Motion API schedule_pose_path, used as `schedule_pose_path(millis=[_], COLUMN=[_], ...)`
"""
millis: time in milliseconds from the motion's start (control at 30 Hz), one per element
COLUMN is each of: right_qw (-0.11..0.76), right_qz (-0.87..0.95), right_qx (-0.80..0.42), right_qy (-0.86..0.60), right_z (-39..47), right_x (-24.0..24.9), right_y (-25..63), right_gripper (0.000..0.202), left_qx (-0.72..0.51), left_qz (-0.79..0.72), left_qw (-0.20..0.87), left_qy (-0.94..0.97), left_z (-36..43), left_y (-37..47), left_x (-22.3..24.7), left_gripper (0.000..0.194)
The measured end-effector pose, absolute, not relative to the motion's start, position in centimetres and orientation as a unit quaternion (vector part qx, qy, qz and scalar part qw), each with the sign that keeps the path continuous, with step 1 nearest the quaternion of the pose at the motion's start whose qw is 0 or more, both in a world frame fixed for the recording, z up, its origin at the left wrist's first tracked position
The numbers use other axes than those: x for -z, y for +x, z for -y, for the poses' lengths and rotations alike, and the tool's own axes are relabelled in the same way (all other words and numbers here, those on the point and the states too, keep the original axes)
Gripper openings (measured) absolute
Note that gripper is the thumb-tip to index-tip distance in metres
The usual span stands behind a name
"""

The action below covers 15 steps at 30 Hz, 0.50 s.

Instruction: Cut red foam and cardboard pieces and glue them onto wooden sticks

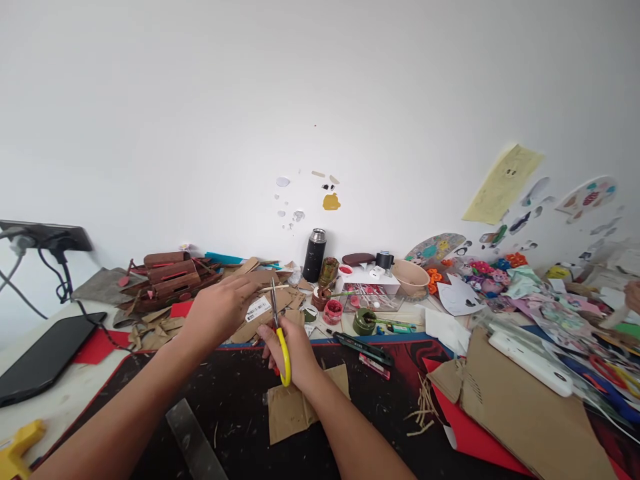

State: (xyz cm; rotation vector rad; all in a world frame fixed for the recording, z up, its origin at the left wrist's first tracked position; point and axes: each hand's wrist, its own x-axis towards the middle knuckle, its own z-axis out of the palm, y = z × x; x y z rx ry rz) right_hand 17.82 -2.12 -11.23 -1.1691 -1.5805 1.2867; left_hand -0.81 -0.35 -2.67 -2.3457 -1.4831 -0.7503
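My right hand is closed around a pair of scissors with a yellow handle, its metal blades pointing up and away. My left hand reaches over the cardboard scraps just left of the blades, palm down with fingers stretched out. Whether its fingertips touch the brown cardboard under them is hidden. A scrap with a white barcode label lies between the two hands. Beneath my right wrist, a flat cardboard piece rests on the dark mat.
A metal ruler lies front left. Behind the mat stand a black flask, a green paint jar and a red one. A utility knife lies right of centre. A large cardboard sheet and another person's hand are rightward.
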Motion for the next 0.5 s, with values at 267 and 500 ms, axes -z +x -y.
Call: schedule_pose_path(millis=[267, 500], right_qw=[0.392, 0.384], right_qz=[0.62, 0.62], right_qx=[-0.506, -0.517], right_qy=[-0.453, -0.449], right_z=[2.05, 1.88], right_x=[11.62, 11.73], right_y=[17.74, 17.81], right_gripper=[0.055, 0.053], left_qx=[0.22, 0.245], left_qz=[0.519, 0.52], left_qw=[0.142, 0.12], left_qy=[-0.814, -0.81], left_z=[0.25, 0.1], left_y=[-1.04, -1.02], left_x=[2.57, 2.72], left_gripper=[0.048, 0.045])
